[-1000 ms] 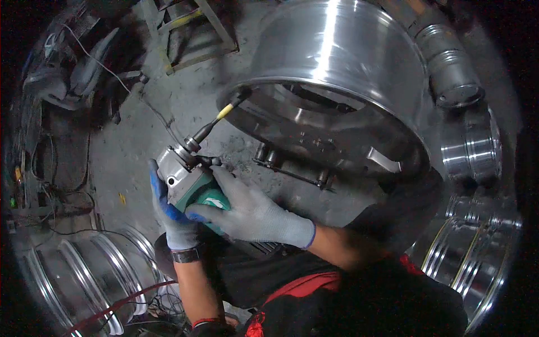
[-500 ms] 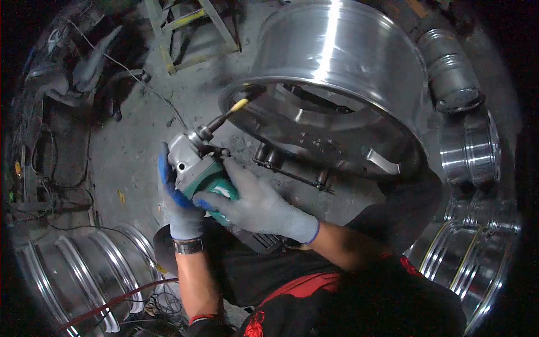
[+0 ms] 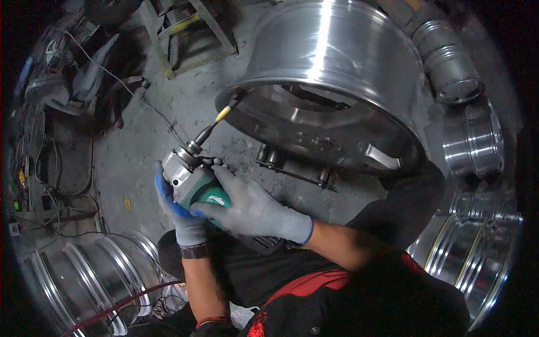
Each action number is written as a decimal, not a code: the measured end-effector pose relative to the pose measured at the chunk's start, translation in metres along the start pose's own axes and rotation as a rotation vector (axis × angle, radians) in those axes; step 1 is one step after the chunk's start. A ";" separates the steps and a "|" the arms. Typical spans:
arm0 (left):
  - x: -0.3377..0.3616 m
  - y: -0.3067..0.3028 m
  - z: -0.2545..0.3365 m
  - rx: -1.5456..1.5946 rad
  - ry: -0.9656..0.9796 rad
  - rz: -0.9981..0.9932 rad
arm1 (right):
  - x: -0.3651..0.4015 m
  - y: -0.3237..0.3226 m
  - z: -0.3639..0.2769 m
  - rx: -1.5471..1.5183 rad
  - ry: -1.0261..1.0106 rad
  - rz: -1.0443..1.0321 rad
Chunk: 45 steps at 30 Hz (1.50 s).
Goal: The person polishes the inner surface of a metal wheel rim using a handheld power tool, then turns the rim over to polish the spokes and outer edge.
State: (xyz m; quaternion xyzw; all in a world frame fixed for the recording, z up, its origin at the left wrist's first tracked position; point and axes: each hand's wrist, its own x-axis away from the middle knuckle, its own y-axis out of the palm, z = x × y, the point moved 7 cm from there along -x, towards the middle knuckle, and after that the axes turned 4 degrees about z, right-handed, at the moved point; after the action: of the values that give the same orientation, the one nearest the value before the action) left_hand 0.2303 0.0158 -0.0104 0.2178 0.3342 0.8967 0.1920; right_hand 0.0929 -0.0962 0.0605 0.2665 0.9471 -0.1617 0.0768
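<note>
Power tool [image 3: 181,170], one: located ahead of the seated body, slanting up toward the big wheel. Cast-metal head, dull silver; smooth green casing; dark tapering shaft with a yellow sleeve [image 3: 223,113].

Left grip [image 3: 182,219], gloved: curled around the outer side of the tool, blue-coated fingers up along its head. From my remote seat I judge this a supporting hold, taking the heavy end.

Right grip [image 3: 247,205], gloved: closed over the green casing, thumb and fingers wrapping it, presumably to steady and aim. Grey knitted fabric, ribbed cuff.

Big wheel [image 3: 337,50], one: broad, hollow, polished metal barrel, with a rounded lip and openings in its darker inner face. It lies tipped, inner face toward me, perhaps for access. The shaft's dark tip is at the near-left lip; I cannot tell whether they touch.

Roller frame [image 3: 292,174], one: dark bar with short cylinders, under the wheel's lower side; probably a support.

Other wheels: ridged, shiny group lower left [image 3: 84,275]; more at right [image 3: 471,143], near a dull metal drum [image 3: 455,67].

Sundries: angular stand [image 3: 187,22] with a yellowish crossbar; thin cable, grey; dark red hose [image 3: 135,294]; rough, stained grey floor [image 3: 123,146].
</note>
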 end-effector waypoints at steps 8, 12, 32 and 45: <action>0.012 0.038 -0.009 0.008 -0.112 -0.310 | -0.001 0.002 0.007 -0.040 0.096 -0.078; -0.005 0.017 -0.008 -0.063 -0.017 -0.010 | -0.002 -0.008 0.010 0.050 0.118 -0.082; 0.013 0.040 -0.033 0.085 -0.182 -0.175 | 0.013 -0.009 0.022 0.009 0.045 0.006; 0.023 0.046 -0.030 0.211 -0.176 -0.304 | 0.015 0.001 0.019 0.048 -0.032 -0.003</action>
State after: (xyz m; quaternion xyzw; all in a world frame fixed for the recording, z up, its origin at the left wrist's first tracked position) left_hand 0.1865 -0.0206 0.0066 0.2614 0.4374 0.7948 0.3298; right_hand 0.0814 -0.0951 0.0385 0.2642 0.9420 -0.1887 0.0851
